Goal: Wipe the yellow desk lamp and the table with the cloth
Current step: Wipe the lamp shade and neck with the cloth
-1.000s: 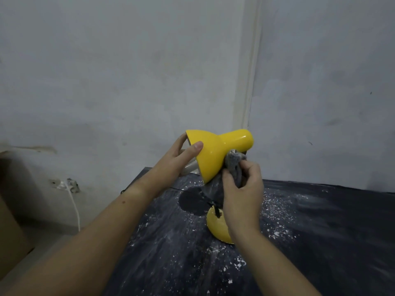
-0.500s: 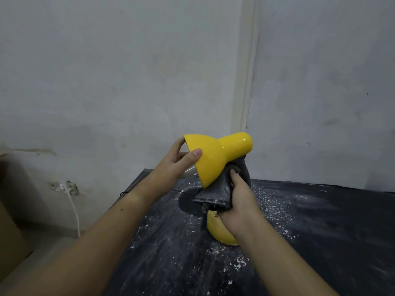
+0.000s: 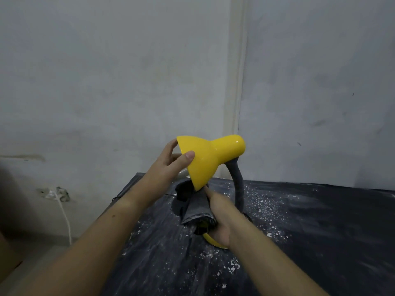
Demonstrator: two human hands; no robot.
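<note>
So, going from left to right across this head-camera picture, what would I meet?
Wall socket → left hand → yellow lamp shade → lamp's grey neck. The cloth and right hand overlap these, so they are left out.

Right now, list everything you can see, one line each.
lamp: one, yellow, standing on the table, shade tipped left
cloth: one, grey, bunched under the shade, over the lamp's base
table: one, black, ahead and to the right
powder: scattered specks, white, on the table around the lamp
socket: one, pale, low on the left wall
cord: one, white, hanging from the socket
left hand: one, grips the shade's rim
right hand: one, holds the cloth at the lamp's base
</note>
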